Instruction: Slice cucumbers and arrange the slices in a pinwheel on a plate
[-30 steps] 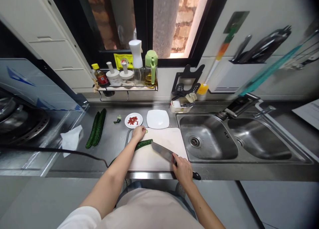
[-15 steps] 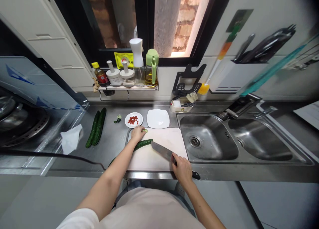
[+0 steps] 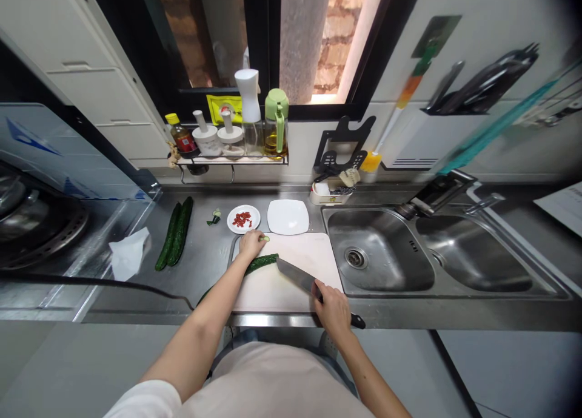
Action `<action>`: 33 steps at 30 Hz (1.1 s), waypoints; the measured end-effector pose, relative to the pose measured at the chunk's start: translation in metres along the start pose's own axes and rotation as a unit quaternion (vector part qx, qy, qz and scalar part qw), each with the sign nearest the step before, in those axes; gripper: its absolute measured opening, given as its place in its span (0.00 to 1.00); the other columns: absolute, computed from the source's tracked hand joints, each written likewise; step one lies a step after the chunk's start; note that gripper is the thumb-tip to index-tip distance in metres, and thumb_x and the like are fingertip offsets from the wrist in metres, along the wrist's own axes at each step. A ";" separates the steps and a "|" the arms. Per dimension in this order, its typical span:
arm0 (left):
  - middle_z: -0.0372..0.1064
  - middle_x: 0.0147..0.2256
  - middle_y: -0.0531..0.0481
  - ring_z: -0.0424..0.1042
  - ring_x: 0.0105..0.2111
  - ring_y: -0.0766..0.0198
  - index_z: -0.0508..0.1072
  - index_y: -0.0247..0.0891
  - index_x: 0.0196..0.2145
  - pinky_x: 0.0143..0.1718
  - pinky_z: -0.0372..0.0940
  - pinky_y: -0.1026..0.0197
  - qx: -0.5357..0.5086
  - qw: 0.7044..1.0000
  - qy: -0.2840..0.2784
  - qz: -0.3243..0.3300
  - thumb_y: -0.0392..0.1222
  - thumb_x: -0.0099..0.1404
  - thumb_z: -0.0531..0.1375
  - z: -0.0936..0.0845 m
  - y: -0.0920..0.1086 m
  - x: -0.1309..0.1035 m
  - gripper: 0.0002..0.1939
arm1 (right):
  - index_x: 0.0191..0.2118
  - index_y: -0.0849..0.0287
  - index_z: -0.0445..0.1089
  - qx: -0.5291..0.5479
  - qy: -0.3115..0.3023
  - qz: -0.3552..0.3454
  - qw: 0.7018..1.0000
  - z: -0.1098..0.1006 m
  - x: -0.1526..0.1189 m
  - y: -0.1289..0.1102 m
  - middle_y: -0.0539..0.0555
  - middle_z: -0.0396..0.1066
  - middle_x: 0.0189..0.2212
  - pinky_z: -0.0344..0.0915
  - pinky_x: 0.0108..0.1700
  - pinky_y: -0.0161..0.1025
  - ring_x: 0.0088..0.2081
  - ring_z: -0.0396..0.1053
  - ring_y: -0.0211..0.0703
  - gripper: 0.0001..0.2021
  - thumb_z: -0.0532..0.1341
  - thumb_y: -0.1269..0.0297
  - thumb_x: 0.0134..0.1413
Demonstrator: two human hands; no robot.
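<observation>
My right hand (image 3: 333, 306) is wrapped round the black handle of a kitchen knife (image 3: 297, 275), its blade slanting up and left over the white cutting board (image 3: 313, 254). The blade's tip is at the right end of a dark green cucumber (image 3: 262, 262) on the board. My left forearm crosses over the cucumber and hides its middle. At the board's upper left, my left hand (image 3: 250, 246) is closed on a small pale green cucumber piece (image 3: 264, 238), pinched at the fingertips.
Two whole cucumbers (image 3: 176, 231) and a crumpled white tissue (image 3: 130, 254) lie on the left counter. Behind the board stand a small plate (image 3: 231, 224) of red bits and a white square plate (image 3: 288, 216). Green trimmings (image 3: 214, 217) lie nearby. A double sink (image 3: 377, 278) is at right.
</observation>
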State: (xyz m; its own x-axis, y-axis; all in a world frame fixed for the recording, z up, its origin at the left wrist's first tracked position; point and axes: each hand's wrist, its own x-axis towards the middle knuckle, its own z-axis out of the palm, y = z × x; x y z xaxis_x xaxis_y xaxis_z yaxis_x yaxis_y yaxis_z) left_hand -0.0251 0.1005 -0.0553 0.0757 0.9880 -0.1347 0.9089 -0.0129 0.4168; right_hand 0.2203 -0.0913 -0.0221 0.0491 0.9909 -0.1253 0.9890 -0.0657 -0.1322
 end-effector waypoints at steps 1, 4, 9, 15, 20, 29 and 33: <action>0.73 0.41 0.45 0.70 0.40 0.59 0.77 0.43 0.41 0.39 0.59 0.62 0.001 1.000 0.001 0.001 0.44 0.61 0.59 0.000 0.000 0.000 0.12 | 0.54 0.57 0.67 0.002 0.000 0.000 1.000 0.000 0.000 0.000 0.54 0.73 0.37 0.53 0.43 0.37 0.41 0.67 0.44 0.20 0.57 0.69 0.54; 0.73 0.41 0.45 0.70 0.40 0.58 0.77 0.43 0.41 0.38 0.59 0.62 0.002 1.000 0.003 0.005 0.45 0.61 0.58 0.001 0.000 0.000 0.12 | 0.55 0.58 0.67 0.009 -0.005 0.001 1.000 -0.001 0.001 -0.001 0.54 0.73 0.38 0.52 0.44 0.37 0.41 0.67 0.44 0.21 0.56 0.70 0.54; 0.73 0.41 0.45 0.70 0.41 0.58 0.77 0.42 0.40 0.38 0.58 0.61 0.012 1.000 0.006 0.009 0.45 0.61 0.58 0.001 0.000 0.000 0.12 | 0.55 0.58 0.67 0.012 -0.015 0.008 1.000 -0.003 0.001 -0.003 0.54 0.74 0.39 0.52 0.44 0.38 0.42 0.67 0.45 0.21 0.56 0.70 0.54; 0.73 0.40 0.46 0.69 0.40 0.59 0.77 0.42 0.40 0.38 0.58 0.62 0.003 1.000 0.009 0.013 0.44 0.61 0.58 -0.001 0.001 -0.001 0.11 | 0.55 0.58 0.67 0.009 -0.016 0.011 1.000 -0.003 0.000 -0.003 0.54 0.74 0.39 0.53 0.44 0.38 0.42 0.67 0.45 0.20 0.56 0.69 0.55; 0.73 0.38 0.48 0.69 0.38 0.62 0.76 0.42 0.43 0.38 0.58 0.64 -0.029 0.999 0.008 -0.013 0.43 0.61 0.59 -0.002 0.001 -0.004 0.12 | 0.55 0.57 0.67 0.016 -0.020 0.012 1.000 -0.003 -0.001 -0.002 0.55 0.74 0.39 0.53 0.44 0.38 0.42 0.67 0.45 0.21 0.56 0.70 0.54; 0.74 0.40 0.49 0.70 0.40 0.60 0.76 0.45 0.45 0.40 0.60 0.63 -0.022 1.000 0.007 -0.003 0.42 0.61 0.59 -0.002 -0.004 -0.008 0.14 | 0.55 0.57 0.67 0.022 -0.019 0.011 1.000 -0.002 0.000 -0.004 0.55 0.74 0.39 0.54 0.44 0.38 0.42 0.67 0.46 0.21 0.56 0.69 0.54; 0.73 0.42 0.47 0.70 0.42 0.59 0.76 0.45 0.46 0.42 0.60 0.61 -0.001 1.000 0.014 0.006 0.43 0.63 0.57 -0.002 -0.004 -0.007 0.15 | 0.55 0.58 0.67 0.026 -0.032 0.019 0.999 -0.003 -0.001 -0.004 0.55 0.74 0.40 0.54 0.45 0.38 0.43 0.67 0.46 0.21 0.55 0.70 0.54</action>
State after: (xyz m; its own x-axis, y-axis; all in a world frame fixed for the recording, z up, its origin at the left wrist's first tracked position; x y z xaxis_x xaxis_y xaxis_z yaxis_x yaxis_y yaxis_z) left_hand -0.0304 0.0937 -0.0538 0.0761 0.9916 -0.1048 0.9074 -0.0253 0.4195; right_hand 0.2167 -0.0914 -0.0188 0.0760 0.9782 -0.1932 0.9778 -0.1110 -0.1777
